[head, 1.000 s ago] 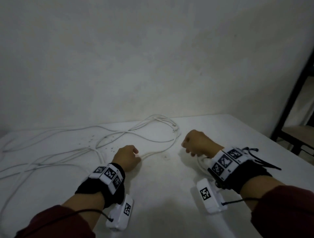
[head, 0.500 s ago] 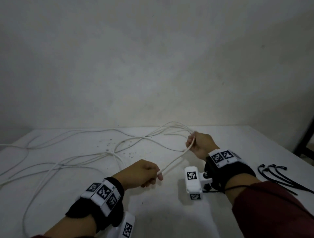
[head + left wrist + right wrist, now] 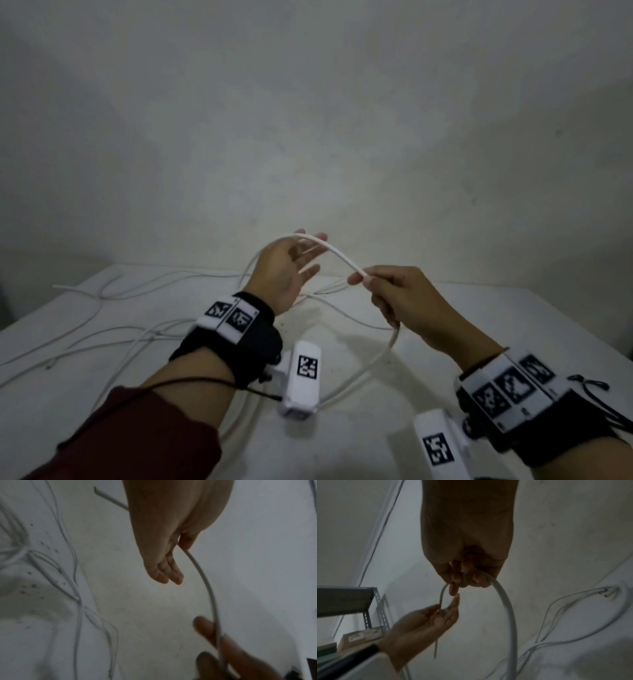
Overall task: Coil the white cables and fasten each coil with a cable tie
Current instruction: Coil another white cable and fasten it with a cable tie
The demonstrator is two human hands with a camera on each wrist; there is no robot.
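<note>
A white cable [image 3: 339, 255] arches between my two raised hands above the table. My left hand [image 3: 287, 270] is up with its palm toward me and its fingers straight and spread; the cable lies in the fork between thumb and fingers [image 3: 185, 550]. My right hand [image 3: 400, 294] grips the same cable in its curled fingers [image 3: 477, 577]. From that fist the cable drops in a loop [image 3: 363, 370] to the table. Black cable ties [image 3: 582, 379] lie at the right, partly hidden behind my right wristband.
More loose white cables [image 3: 102, 298] sprawl over the left and back of the white table [image 3: 479, 325]. A bare wall stands close behind it. In the right wrist view a metal rack [image 3: 351, 601] and a box [image 3: 363, 635] are off to one side.
Both hands rose from the table with the cable. My left hand went from a fist gripping the cable to straight fingers with the cable laid over it; my right hand moved nearer me.
</note>
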